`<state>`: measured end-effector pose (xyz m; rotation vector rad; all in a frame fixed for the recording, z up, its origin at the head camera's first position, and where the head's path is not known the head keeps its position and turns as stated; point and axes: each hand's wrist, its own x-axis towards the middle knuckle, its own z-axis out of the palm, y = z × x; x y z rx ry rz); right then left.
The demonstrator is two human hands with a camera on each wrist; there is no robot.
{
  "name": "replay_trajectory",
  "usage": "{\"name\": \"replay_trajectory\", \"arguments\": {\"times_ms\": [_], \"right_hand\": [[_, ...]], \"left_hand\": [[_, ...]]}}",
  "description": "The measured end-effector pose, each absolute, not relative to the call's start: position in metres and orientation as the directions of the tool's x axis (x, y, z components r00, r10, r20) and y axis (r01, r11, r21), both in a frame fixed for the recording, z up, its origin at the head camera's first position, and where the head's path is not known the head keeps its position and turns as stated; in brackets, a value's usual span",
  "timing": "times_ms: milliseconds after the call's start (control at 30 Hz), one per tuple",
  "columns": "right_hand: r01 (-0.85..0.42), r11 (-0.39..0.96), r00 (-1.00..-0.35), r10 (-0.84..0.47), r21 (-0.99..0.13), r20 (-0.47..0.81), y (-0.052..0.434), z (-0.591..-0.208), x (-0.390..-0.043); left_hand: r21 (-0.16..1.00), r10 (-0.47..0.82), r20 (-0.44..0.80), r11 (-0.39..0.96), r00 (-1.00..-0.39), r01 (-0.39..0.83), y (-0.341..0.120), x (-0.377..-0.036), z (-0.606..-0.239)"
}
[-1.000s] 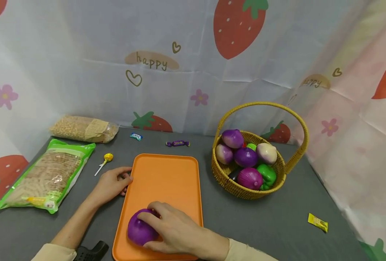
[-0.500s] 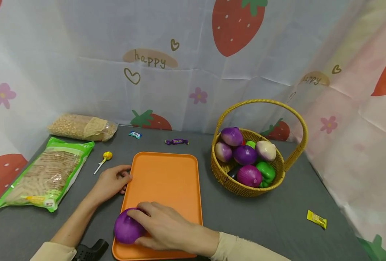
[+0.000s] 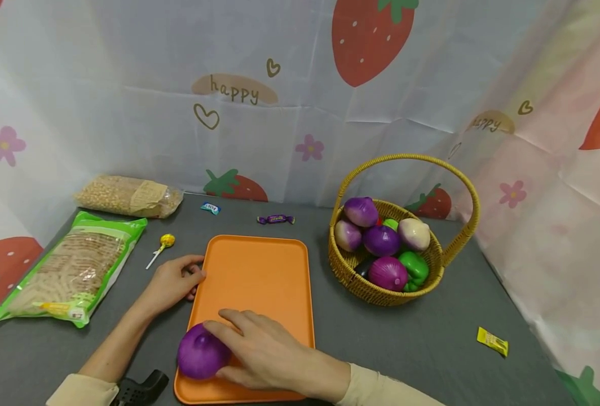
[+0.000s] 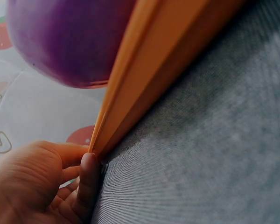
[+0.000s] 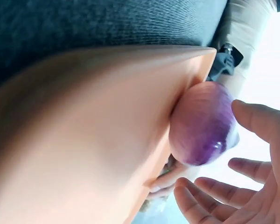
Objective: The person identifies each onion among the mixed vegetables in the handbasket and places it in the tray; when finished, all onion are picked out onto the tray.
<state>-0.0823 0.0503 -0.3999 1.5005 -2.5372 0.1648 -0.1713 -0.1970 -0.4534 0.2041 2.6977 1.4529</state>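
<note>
An orange tray (image 3: pixel 254 276) lies on the grey table. A purple toy onion (image 3: pixel 198 355) sits in its near left corner, against the rim. My right hand (image 3: pixel 231 349) lies just right of the onion with its fingers loosened. In the right wrist view those fingers (image 5: pixel 245 170) are spread, a little apart from the onion (image 5: pixel 203 123). My left hand (image 3: pixel 178 279) holds the tray's left rim, fingers curled against it. The left wrist view shows its fingers (image 4: pixel 46 177) at the tray's edge (image 4: pixel 149 79), with the onion (image 4: pixel 70 42) beyond.
A wicker basket (image 3: pixel 391 296) with several toy vegetables stands right of the tray. A green noodle pack (image 3: pixel 71 270), a bag of beans (image 3: pixel 127 197), a lollipop (image 3: pixel 165 243) and two candies (image 3: pixel 276 220) lie left and behind. A yellow packet (image 3: pixel 493 342) lies near right.
My right hand slid the onion leftward to the tray's near left corner, then its fingers loosened off it. The left hand stayed at the rim.
</note>
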Motion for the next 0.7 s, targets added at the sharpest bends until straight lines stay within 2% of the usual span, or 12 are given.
{"name": "replay_trajectory", "arguments": {"times_ms": [267,400,567,700], "right_hand": [[-0.866,0.498,-0.485,-0.817,-0.043,0.311,0.078,-0.387,-0.084],[-0.832,0.552,-0.528,-0.753,-0.06,0.393,0.109,-0.379,-0.093],[-0.732,0.675,-0.625,-0.613,-0.089,0.483,0.159,-0.369,-0.111],[-0.618,0.77,-0.727,-0.485,-0.157,0.485,0.199,-0.363,-0.124]], "left_hand": [[0.833,0.149,-0.017,0.549,-0.989,0.068,-0.196,-0.17,-0.451],[0.833,0.144,-0.027,0.55,-0.989,0.057,-0.195,-0.171,-0.452],[0.836,0.151,-0.033,0.547,-0.988,0.056,-0.194,-0.172,-0.451],[0.84,0.152,-0.031,0.54,-0.988,0.057,-0.197,-0.17,-0.451]]}}
